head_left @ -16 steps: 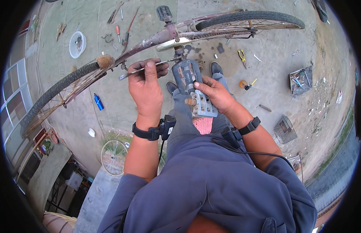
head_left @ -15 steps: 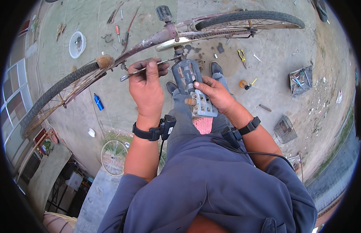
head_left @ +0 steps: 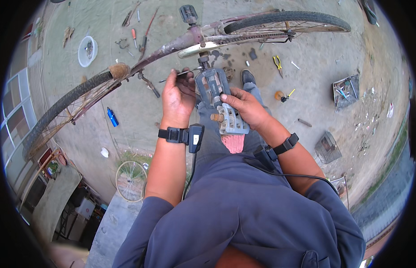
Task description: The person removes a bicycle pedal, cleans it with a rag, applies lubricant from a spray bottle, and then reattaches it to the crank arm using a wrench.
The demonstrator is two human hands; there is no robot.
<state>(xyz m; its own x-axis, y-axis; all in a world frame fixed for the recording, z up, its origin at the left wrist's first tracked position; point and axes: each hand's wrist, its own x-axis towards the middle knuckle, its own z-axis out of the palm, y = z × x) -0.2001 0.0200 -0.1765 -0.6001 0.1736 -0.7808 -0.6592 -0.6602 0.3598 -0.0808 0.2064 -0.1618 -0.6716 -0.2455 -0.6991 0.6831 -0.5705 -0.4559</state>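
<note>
An old bicycle's dark pedal hangs on the crank at the near side of the frame. My left hand has its palm turned up and its fingers curled around a slim metal wrench, whose far end reaches the pedal's axle. A loose grey pedal with a rusty spindle end is gripped in my right hand. My right thumb lies at the lower end of the fitted pedal, where the two pedals meet. The fingers under the grey pedal are hidden.
On the ground lie yellow-handled pliers, a small wrench, a red screwdriver and a blue bottle. A white bowl stands left, a tool tray right. The rear wheel extends to the upper right.
My left hand has moved right, closer to the pedal, and turned palm up with the wrench. A part of the bicycle at its left is now uncovered. My right hand has barely moved.
</note>
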